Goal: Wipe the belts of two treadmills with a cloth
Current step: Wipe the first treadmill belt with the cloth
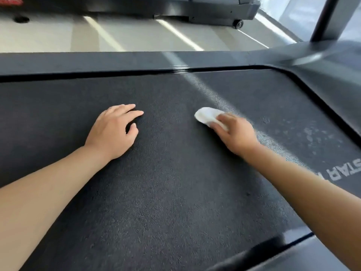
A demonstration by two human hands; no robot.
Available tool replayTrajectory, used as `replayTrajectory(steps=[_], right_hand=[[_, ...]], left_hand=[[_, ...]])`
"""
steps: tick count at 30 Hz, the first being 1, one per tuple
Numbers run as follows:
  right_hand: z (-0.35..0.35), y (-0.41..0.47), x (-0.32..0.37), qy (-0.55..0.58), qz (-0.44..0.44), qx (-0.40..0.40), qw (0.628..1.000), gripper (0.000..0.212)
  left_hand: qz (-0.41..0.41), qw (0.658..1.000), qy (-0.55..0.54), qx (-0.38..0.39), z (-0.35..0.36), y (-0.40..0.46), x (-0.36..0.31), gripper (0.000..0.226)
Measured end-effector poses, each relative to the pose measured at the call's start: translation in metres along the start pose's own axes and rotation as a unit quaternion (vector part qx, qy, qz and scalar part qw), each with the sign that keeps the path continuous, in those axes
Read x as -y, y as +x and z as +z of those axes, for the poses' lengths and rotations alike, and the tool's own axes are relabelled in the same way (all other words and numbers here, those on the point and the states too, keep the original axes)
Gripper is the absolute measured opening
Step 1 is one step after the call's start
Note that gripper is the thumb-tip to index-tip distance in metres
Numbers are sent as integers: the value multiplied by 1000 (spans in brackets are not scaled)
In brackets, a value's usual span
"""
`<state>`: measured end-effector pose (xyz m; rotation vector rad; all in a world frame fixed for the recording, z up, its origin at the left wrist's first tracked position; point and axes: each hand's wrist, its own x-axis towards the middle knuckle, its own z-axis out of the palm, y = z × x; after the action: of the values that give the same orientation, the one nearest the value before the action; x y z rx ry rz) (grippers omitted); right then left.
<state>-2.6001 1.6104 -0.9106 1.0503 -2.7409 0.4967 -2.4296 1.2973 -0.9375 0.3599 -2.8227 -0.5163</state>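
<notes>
Pale grey lettering [324,176] is printed on the dark treadmill belt [166,182] near its right edge, seen upside down from the head camera; the letters "STAR" can be read before the right forearm covers the rest. A red sign [10,0] sits in the far upper left corner, well beyond the belt, and its writing is too blurred to read. On the belt, the right hand [237,133] lies palm down over a small white cloth [207,116], fingers laid across its near part and pressing it flat against the belt surface; the hand is motion-blurred, so how tightly the fingers curl round the cloth cannot be told. The cloth's free end pokes out ahead of the fingertips, towards the belt's far edge, just beside a pale streak of light that crosses the belt diagonally. The left hand [113,130] rests on the belt well to the left of the cloth, holding nothing, fingers loosely spread with the tips touching the surface and the thumb tucked slightly under. A grey side rail [117,61] runs along the belt's far edge, and beyond it, across a strip of light floor [58,34], stands the base of a second treadmill [195,8] with a small wheel [238,23].
</notes>
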Motion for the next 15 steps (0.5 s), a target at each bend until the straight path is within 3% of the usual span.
replayTrajectory(steps=[2,4,7,11,15], right_hand=[[6,17,-1,-29,105,-28,994,38],[10,2,27,-34,93,-22,995,38],[7,-70,91,36,-44,35,998,31],[-12,-179,147,99,-234,141,957,29],[-22,-180,126,78,-341,164,922,33]], left_hand=[[-7,1000,9,-3,-1,-5,-4,55],[-19,1000,3,3,-2,-18,-11,57],[3,999,-2,37,-3,-60,-23,57],[80,992,-7,92,-15,-109,-27,57],[124,987,6,100,-24,-123,-32,54]])
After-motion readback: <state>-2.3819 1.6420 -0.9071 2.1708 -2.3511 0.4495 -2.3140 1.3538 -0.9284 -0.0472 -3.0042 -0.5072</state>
